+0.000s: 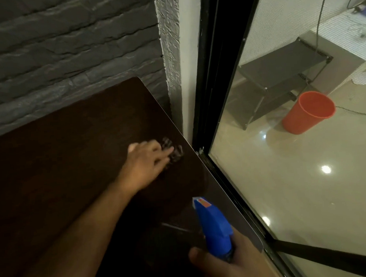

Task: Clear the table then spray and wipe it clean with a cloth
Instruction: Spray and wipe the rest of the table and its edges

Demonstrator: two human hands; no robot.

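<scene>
A dark brown table point(57, 167) fills the left and middle of the head view. My left hand point(146, 162) reaches across to the table's far right side and presses on a dark patterned cloth point(174, 151), which is blurred and mostly hidden under my fingers. My right hand point(224, 262) is at the bottom, near the table's right front corner, holding a blue spray bottle point(214, 226) with its nozzle pointing up and away over the tabletop.
A grey brick wall point(65, 45) runs behind the table. A black-framed glass partition point(215, 89) stands along the table's right edge. Behind the glass are an orange bucket point(307, 113), a dark metal rack point(281, 74) and a glossy floor.
</scene>
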